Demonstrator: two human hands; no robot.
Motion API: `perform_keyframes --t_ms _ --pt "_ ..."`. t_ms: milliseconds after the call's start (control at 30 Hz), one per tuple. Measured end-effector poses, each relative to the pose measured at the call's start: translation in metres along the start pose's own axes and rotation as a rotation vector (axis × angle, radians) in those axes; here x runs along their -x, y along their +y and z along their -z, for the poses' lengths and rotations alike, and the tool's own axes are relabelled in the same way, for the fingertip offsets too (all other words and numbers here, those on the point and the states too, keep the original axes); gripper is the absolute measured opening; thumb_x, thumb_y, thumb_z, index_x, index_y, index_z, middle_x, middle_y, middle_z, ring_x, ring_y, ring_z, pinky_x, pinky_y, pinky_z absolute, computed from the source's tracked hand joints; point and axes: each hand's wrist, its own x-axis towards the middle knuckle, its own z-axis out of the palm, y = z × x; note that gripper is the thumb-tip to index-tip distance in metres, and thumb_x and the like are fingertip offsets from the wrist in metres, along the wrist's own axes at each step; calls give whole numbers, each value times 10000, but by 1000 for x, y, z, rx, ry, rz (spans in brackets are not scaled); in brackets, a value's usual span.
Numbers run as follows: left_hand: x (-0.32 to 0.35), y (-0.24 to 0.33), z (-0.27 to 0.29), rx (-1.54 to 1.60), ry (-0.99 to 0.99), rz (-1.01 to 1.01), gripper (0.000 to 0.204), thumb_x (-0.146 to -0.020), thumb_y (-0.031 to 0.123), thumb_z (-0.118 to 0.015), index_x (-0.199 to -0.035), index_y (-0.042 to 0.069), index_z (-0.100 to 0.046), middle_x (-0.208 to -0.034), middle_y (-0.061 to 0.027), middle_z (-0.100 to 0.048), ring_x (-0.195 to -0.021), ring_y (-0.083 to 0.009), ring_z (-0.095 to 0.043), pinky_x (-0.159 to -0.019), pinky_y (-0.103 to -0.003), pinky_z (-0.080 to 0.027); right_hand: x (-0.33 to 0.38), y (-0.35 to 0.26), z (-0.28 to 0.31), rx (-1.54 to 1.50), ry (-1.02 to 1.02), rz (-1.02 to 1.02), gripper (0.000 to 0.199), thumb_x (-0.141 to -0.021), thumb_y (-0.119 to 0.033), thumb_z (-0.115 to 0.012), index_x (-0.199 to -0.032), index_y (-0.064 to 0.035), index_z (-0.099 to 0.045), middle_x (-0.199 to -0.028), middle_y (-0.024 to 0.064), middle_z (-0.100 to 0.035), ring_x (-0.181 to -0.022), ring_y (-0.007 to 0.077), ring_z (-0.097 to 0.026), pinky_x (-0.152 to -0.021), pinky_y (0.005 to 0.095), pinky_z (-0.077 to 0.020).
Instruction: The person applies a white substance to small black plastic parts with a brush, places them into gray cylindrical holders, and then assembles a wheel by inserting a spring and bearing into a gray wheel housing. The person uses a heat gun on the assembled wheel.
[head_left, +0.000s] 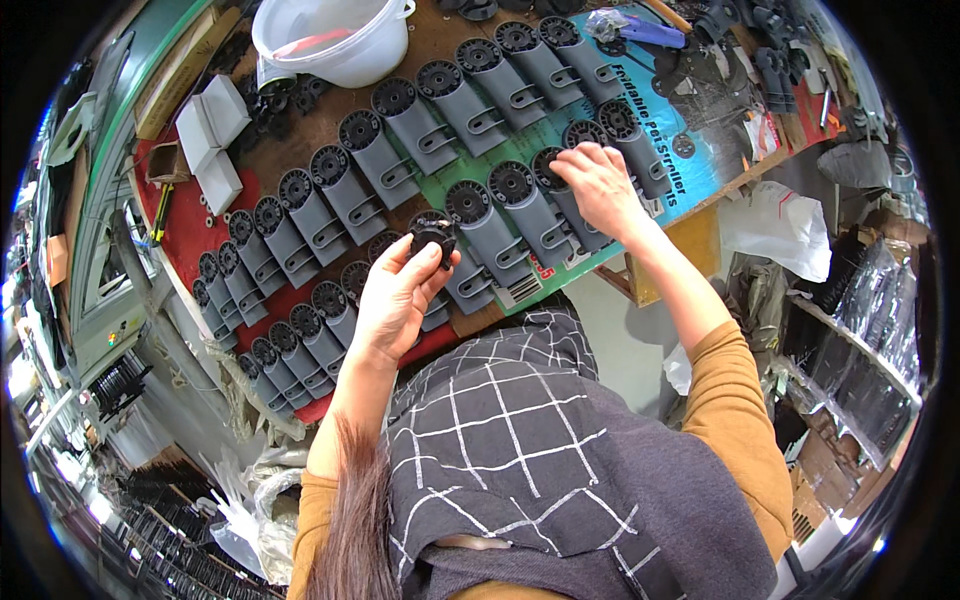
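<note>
your left hand [395, 300] holds a small black round cap [433, 238] in its fingers. your right hand [598, 185] presses bent fingers on a grey part [560, 195] on the desk [190, 230].

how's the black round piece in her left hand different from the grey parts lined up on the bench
The black round piece is a small dark toothed disc; the grey parts are long grey bodies, each with a disc at one end. The piece is lifted in the left hand; the grey parts lie flat in rows, the right hand resting on one. Both show the same toothed round shape.
</note>
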Motion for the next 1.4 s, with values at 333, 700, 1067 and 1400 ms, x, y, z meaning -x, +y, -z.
perform_keyframes --t_ms 333,700,1067,1400 --pt "41 -29 10 49 -77 -85 175 -906 73 -645 -1076 40 -626 -1003 -45 -661 -928 -167 -655 -832 -266 -542 17 -16 -1 216 -97 -45 398 -836 -58 -505 -1208 -149 -614 -1319 2 -562 -1279 221 -437 -1040 401 -290" --pt "19 -23 -20 46 -45 -114 180 -909 90 -648 -1082 44 -630 -1009 -32 -658 -927 -150 -650 -832 -250 -537 8 -18 11 186 -248 -65 444 -818 -49 -519 -1243 -153 -596 -1334 5 -529 -1256 225 -425 -1014 415 -301" --pt "-35 -19 -57 -89 -62 -47 279 -922 145 -644 -1184 51 -623 -1044 -16 -659 -928 -110 -624 -853 -231 -503 4 -75 54 -1607 66 -523 173 -862 -96 -699 -996 4 -654 -916 14 -648 -851 64 -570 -802 220 -457" --pt "-52 -10 -45 -92 18 -41 290 -916 150 -655 -1184 40 -628 -982 -14 -657 -884 -103 -636 -801 -214 -517 -9 34 3 -134 307 -512 205 -745 -308 -760 -741 -124 -669 -825 35 -614 -878 245 -575 -795 416 -393"
